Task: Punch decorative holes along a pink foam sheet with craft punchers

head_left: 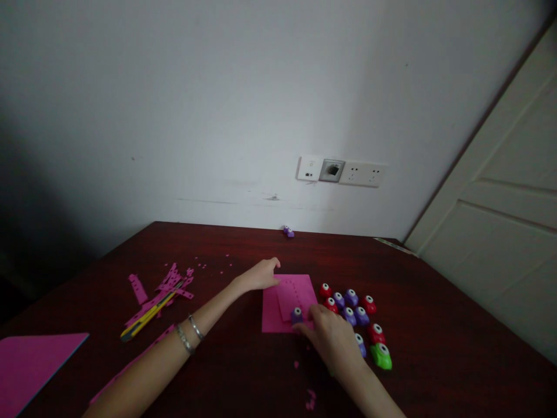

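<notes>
Basically one risk: layers slipping at the purple punch (296, 315).

Right hand (333, 337) has thumb and fingertips closed around that punch, at the lower part of the smaller pink piece (286, 299). How hard it's squeezing, can't tell. Smaller piece lies over the pink sheet (268, 320), with a curved row of small marks (296, 288) running down toward the punch. Left hand (261, 275) is at the upper left edge of the paper; can't tell if it's pressing down or just resting, fingertips too small to read.

Failure modes, my read:
- Left hand not really pinning: both layers could rotate under the punch, and the row of marks goes crooked.
- Punch seated too close to a previous mark: paper between could tear.
- Punch mouth hidden by the thumb, so placement is partly blind.
- Red and purple punches (349, 316) crowd the right hand, green punch (382, 357) nearest the table's front on that side. A swing of the wrist could scatter them.
- Box cutter (150, 316) lies among pink scraps (138, 289) left of the left forearm. Can't see whether the blade is out; a careless reach that way could nick.
</notes>
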